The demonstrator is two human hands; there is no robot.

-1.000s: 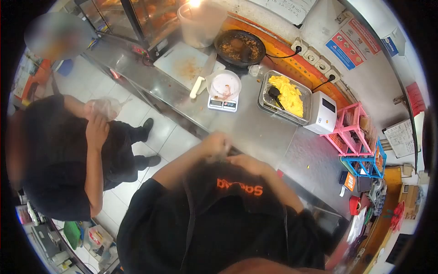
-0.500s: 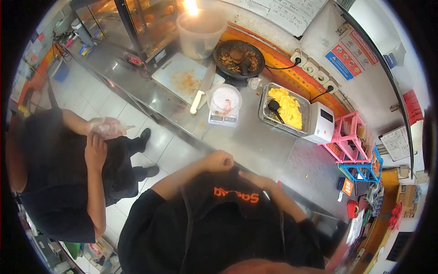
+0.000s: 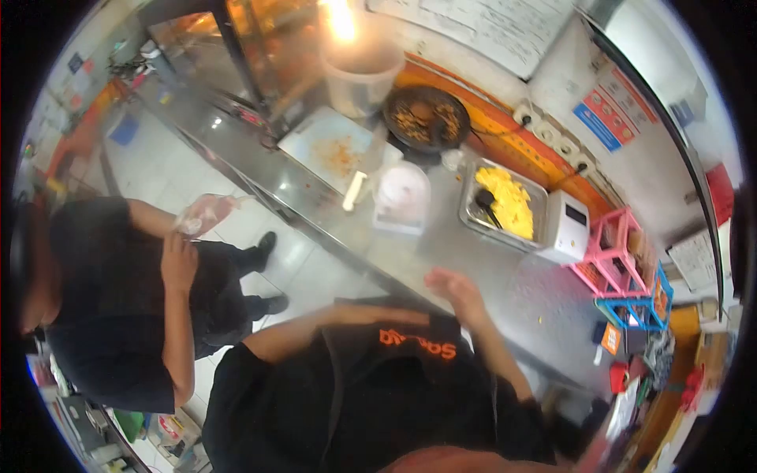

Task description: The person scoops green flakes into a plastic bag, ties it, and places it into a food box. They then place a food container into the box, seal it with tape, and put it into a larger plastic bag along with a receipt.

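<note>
My right hand (image 3: 456,290) is raised over the counter's front edge, its fingers stretched out and slightly blurred, with nothing visible in it. My left hand (image 3: 404,317) lies low across my dark apron (image 3: 394,386); its fingers are hidden against the dark cloth. Ahead of both hands, a clear tub (image 3: 400,189) rests on a white kitchen scale (image 3: 398,225). Beside it, a knife with a white handle (image 3: 355,191) lies by the stained cutting board (image 3: 325,148). A metal tray (image 3: 471,211) to the right holds a yellow food (image 3: 509,209) and a black scoop (image 3: 486,200).
A stone mortar (image 3: 426,118) with brown paste stands at the back, near a large bucket (image 3: 361,83) and glass display case (image 3: 189,47). Pink and blue baskets (image 3: 615,260) are on the right. At left, a co-worker (image 3: 118,299) holds a clear bag (image 3: 209,214).
My right hand has moved up and away from the apron, over the counter edge. My left hand has dropped from a closed pose to lie against the apron. The view has shifted slightly.
</note>
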